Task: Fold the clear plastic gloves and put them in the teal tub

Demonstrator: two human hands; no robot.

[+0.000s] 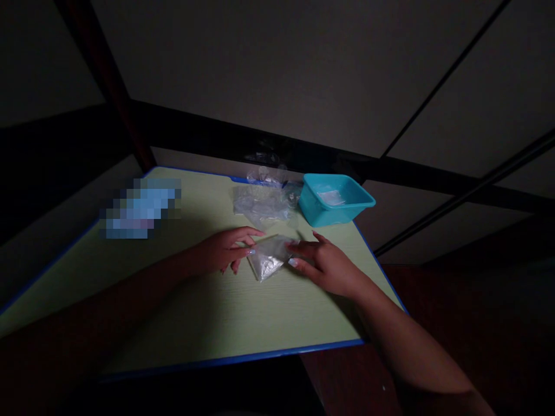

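Note:
A small clear plastic bag (269,261), folded into a squarish shape, is between my two hands over the table. My left hand (225,249) is at its left edge, thumb tip touching the near side, with the fingers spread apart. My right hand (327,260) has its thumb and forefinger at the bag's right corner and appears to hold it there; the little finger is raised. Part of the right fingertips is blurred by the see-through film. Just beyond the hands lies a loose pile of clear plastic bags (260,203).
A turquoise plastic basket (325,215) stands at the table's far right edge with a whitish flat packet (332,197) inside. A pixelated bluish item (141,214) lies at the far left. The pale table (225,323) has a blue rim; cabinet panels stand behind it.

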